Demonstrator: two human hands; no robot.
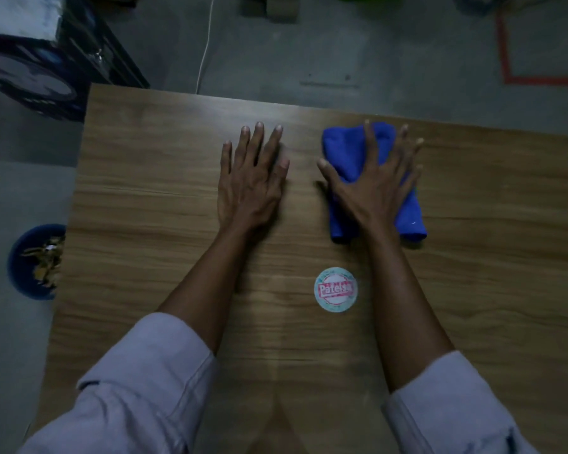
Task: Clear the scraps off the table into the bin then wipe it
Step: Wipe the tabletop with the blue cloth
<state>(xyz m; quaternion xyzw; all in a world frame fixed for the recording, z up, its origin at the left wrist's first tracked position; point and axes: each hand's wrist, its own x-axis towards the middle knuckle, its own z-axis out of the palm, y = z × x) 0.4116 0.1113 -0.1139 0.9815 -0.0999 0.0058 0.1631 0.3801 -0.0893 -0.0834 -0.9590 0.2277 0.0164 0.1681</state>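
Note:
A folded blue cloth (343, 152) lies on the wooden table (158, 198), right of centre. My right hand (377, 185) presses flat on top of it with the fingers spread wide. My left hand (251, 181) rests palm down on the bare wood to the left of the cloth, fingers close together and holding nothing. On the floor past the table's left edge stands a dark blue bin (27, 260) with brownish scraps inside. No scraps show on the tabletop.
A round white and red sticker (335, 289) sits on the table between my forearms. Dark furniture (40, 73) stands on the grey floor beyond the table's far left corner. A white cable (205, 47) and orange floor tape (505, 54) lie beyond the far edge.

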